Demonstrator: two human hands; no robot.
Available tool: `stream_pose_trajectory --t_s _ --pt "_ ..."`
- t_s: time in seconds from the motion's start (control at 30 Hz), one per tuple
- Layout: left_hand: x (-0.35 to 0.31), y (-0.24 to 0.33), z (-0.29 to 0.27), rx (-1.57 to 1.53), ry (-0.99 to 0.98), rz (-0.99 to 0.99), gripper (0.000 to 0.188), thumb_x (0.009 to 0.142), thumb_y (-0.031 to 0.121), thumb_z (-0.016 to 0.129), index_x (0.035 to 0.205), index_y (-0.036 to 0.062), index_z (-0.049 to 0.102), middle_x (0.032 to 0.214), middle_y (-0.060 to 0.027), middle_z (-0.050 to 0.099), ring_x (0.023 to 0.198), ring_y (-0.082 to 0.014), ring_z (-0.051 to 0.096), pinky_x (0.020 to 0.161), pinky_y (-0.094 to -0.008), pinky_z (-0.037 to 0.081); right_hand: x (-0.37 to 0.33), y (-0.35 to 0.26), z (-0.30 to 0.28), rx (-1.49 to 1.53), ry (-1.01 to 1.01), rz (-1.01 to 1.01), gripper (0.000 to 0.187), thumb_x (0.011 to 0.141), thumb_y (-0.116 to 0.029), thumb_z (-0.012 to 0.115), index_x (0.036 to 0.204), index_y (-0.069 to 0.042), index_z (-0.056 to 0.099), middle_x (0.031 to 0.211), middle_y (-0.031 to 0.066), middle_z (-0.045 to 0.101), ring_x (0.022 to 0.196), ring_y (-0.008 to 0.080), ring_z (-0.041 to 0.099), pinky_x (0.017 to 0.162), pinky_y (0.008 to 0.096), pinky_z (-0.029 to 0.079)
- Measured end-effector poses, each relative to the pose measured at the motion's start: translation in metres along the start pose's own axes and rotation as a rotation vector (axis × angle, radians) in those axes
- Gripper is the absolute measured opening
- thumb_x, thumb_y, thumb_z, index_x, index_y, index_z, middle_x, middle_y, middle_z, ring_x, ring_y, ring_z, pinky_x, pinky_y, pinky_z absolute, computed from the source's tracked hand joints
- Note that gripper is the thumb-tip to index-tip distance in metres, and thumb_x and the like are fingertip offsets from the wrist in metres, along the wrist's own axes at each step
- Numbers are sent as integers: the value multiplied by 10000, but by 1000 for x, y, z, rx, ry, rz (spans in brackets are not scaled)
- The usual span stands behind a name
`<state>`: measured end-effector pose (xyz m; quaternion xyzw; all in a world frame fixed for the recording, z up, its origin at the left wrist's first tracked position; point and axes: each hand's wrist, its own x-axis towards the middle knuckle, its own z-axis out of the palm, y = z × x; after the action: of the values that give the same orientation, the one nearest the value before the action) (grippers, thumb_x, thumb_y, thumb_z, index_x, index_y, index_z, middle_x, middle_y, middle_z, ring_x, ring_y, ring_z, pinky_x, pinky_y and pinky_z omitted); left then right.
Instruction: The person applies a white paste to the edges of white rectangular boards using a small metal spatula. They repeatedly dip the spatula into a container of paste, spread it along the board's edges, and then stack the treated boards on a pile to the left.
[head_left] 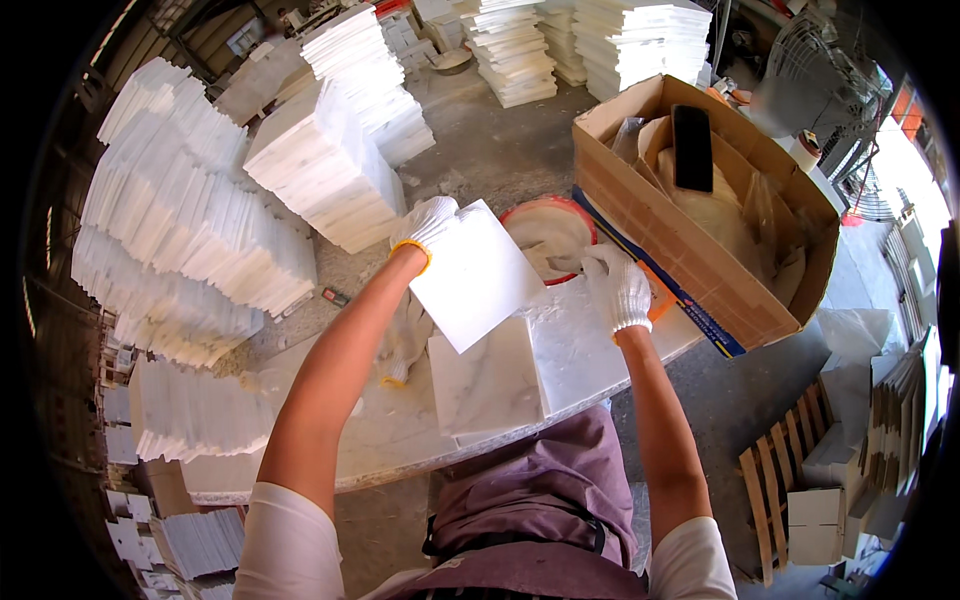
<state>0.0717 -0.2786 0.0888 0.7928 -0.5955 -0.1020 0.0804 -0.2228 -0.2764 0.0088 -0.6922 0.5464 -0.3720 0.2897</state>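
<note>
A: Run it left to right, red-rimmed basin [548,199] as landmark.
B: Well left of the basin: tile stacks [190,210]. Closer in, left of it: my left hand [427,222], pinching a white tile [476,277] by its upper-left edge.
A: How's the tile lie?
B: Just left of the basin and partly nearer me, askew, over a marbled slab [487,385] on the tabletop [590,350]. Looks about square, so no long axis; one corner points my way.
A: Right hand [620,288]?
B: At the basin's right rim, fingers bent. Can't tell if they're gripping anything. Tile's to that hand's left; left hand is nearer, actually on it.
A: Beyond?
B: Cardboard box [665,245], right of the basin.
</note>
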Motion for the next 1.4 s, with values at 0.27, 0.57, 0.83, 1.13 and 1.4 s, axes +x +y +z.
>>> stream_pose_trajectory --t_s 0.27,0.57,0.83,1.13,1.4 --pt "20 0 6 11 -88 -40 575 853 506 586 854 -58 701 802 -272 672 784 -393 685 696 -481 513 6 -9 3 -158 -125 49 272 883 -320 643 1052 -122 721 1031 152 703 966 347 657 848 412 511" --pt "35 -1 3 116 -256 -170 592 868 545 568 1190 63 685 1289 -234 609 1214 -417 572 998 -482 476 7 -2 -3 -58 -42 14 206 870 -262 635 999 -132 729 996 123 710 931 347 664 821 435 521" --pt "39 5 1 167 -272 -117 613 854 569 573 1170 58 693 1265 -215 634 1186 -405 601 971 -473 491 9 14 -2 109 -99 139 241 871 -188 670 1017 -5 728 822 126 717 696 200 671 646 316 510" --pt "41 14 -7 67 -289 -32 690 812 598 600 988 -63 698 905 -272 679 827 -386 665 765 -468 505 14 -38 -5 542 -292 225 219 856 -158 661 1009 -20 736 764 90 691 636 125 629 611 270 485" --pt "51 29 -30 191 -365 -107 659 796 588 621 1185 59 677 1215 -175 675 1095 -388 640 912 -474 492 11 -4 -8 271 -27 82 204 874 -134 660 983 28 717 738 82 683 633 119 609 598 273 477"
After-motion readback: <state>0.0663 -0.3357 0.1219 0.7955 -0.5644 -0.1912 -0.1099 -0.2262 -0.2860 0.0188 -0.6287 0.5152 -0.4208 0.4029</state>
